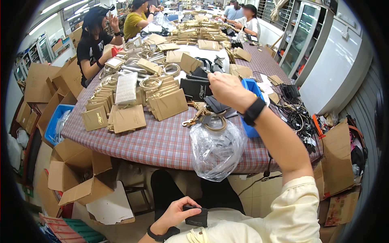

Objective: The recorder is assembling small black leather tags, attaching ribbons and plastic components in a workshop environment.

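Low over my lap, my left hand (177, 213) grips a small flat black pouch (197, 218) with faint lettering, thumb on its top edge. My right hand (229, 90) reaches across the table, its fingers curled together at a group of black pouches (193, 89). What its fingertips pinch is hidden behind the hand. Below that hand lie dark grey pieces (215, 104) and a coiled tan cord with a metal clip (216, 123). A clear plastic bag (217, 150) with grey contents hangs over the table's front edge.
Stacks of tan pouches (168, 103) and a white foam-like block (126, 88) fill the table's left side. A blue bin (250, 128) stands right of my right hand, near tangled cables (298, 117). Open cartons (83, 172) sit front left. Several people are around the table.
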The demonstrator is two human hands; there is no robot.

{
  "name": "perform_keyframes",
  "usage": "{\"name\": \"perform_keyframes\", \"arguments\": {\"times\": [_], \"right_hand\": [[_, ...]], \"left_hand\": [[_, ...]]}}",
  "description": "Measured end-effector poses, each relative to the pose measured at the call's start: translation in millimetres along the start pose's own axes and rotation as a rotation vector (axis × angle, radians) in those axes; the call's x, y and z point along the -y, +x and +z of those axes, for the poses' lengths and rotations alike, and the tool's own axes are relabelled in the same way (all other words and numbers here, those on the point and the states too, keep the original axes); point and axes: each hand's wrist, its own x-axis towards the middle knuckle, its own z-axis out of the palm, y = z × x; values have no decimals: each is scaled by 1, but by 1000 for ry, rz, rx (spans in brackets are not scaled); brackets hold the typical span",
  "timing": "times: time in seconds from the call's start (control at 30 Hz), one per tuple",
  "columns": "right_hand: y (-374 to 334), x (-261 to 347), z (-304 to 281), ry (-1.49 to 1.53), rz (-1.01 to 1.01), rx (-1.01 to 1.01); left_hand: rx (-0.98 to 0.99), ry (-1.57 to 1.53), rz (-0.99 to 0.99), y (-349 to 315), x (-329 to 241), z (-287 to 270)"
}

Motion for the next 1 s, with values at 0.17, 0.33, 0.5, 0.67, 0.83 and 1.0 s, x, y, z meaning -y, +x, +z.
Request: {"name": "perform_keyframes", "arguments": {"times": [0.17,0.33,0.5,0.67,0.83,1.0], "right_hand": [[39,3,20,-51,-17,531],[87,-39,28,25,334,236],[99,-85,96,30,565,280],[102,-98,108,144,679,26],[114,-92,13,636,455,-246],[40,19,-97,1034,50,-147]], "left_hand": [[-62,81,-18,-15,7,-24],[-60,-67,124,-21,3,-30],[-108,-129,148,-9,-8,-31],[-213,-195,126,-14,-4,-49],[-245,-467,241,-8,5,-65],[-72,-451,521,-25,-42,-46]]}}
